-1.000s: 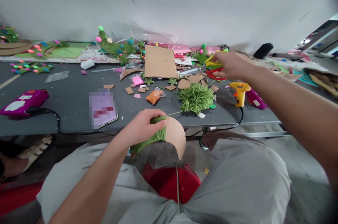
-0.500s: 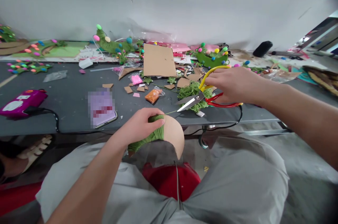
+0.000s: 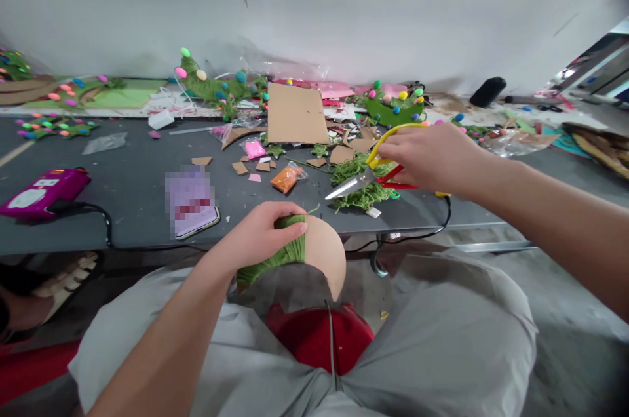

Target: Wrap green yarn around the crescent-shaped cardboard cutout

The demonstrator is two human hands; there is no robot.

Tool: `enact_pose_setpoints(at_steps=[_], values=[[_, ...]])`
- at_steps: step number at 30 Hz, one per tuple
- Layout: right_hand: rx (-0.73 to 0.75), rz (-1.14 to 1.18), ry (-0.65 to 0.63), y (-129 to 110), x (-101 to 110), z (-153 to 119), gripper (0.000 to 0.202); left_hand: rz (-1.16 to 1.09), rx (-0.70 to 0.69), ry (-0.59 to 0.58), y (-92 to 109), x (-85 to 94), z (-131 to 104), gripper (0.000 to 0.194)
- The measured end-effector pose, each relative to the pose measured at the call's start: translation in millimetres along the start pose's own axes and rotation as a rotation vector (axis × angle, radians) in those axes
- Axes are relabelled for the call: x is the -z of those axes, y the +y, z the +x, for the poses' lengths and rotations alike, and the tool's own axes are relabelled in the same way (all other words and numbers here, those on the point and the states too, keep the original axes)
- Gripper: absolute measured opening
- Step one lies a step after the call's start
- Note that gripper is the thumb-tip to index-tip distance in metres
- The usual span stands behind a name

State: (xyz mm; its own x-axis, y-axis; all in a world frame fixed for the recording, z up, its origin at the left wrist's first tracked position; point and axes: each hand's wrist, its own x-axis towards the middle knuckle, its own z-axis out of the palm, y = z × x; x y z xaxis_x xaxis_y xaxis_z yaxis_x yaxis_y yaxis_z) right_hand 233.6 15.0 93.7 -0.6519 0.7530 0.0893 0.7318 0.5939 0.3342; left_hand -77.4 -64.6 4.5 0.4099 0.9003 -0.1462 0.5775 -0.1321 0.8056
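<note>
My left hand (image 3: 263, 230) pinches a cardboard crescent (image 3: 327, 243) above my lap. Green yarn (image 3: 282, 250) wraps its left part, while the right end is bare tan card. A short loose yarn tail (image 3: 313, 210) sticks up by my left fingertips. In my right hand (image 3: 427, 155) is a pair of scissors (image 3: 351, 185) with yellow and red handles, the blades closed and pointing left. Under the scissors lies a tangled heap of green yarn (image 3: 363, 194) on the table.
A grey table (image 3: 137, 187) holds a phone (image 3: 191, 204), a magenta device (image 3: 46, 193) with a black cable, cardboard scraps, an orange packet (image 3: 286, 178) and a pink packet (image 3: 254, 149). Behind them stand a cardboard sheet (image 3: 297, 113) and green crescents with coloured balls (image 3: 211, 86).
The scissor blades have closed, and the yarn strand stretched toward them is now cut to a short tail. My right hand has shifted slightly left; my left hand has hardly moved.
</note>
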Motion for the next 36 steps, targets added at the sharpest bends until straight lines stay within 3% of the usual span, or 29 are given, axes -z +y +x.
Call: enact_pose_setpoints(at_steps=[3,7,12,15,18,21,22,24,25,27,29,36], values=[[-0.215,-0.061,-0.071,12,-6,6,0.018,0.018,0.000,0.036,3,0.4,-2,0.035],[-0.501,0.162,-0.062,35,-38,31,0.030,0.027,-0.074,0.062,12,-2.0,-4,0.038],[-0.535,0.385,-0.203,50,-87,73,0.018,-0.042,-0.178,0.046,20,-8.4,-5,0.032],[-0.484,0.410,-0.209,49,-101,83,0.017,-0.067,-0.198,0.027,24,-10.8,-5,0.030],[-0.438,0.408,-0.139,38,-96,76,0.026,-0.057,-0.202,0.037,28,-12.1,-4,0.029],[-0.325,0.510,-0.018,11,-72,50,0.029,-0.049,-0.213,0.056,30,-14.7,-2,0.029],[-0.204,0.706,0.052,-2,-62,39,0.031,-0.045,-0.218,0.061,31,-16.1,-1,0.029],[0.054,1.028,0.004,-30,-43,16,0.039,-0.041,-0.227,0.068,31,-19.6,2,0.028],[0.111,1.077,-0.008,-44,-36,6,0.040,-0.041,-0.232,0.066,31,-21.5,3,0.027],[0.103,1.069,0.050,-65,-26,-9,0.041,-0.042,-0.247,0.056,31,-25.1,7,0.024],[0.064,1.122,0.013,-74,-24,-14,0.032,-0.032,-0.251,0.048,30,-27.7,10,0.022],[0.029,1.215,-0.106,-62,-35,-14,0.031,0.014,-0.217,0.031,28,-32.4,17,0.023]])
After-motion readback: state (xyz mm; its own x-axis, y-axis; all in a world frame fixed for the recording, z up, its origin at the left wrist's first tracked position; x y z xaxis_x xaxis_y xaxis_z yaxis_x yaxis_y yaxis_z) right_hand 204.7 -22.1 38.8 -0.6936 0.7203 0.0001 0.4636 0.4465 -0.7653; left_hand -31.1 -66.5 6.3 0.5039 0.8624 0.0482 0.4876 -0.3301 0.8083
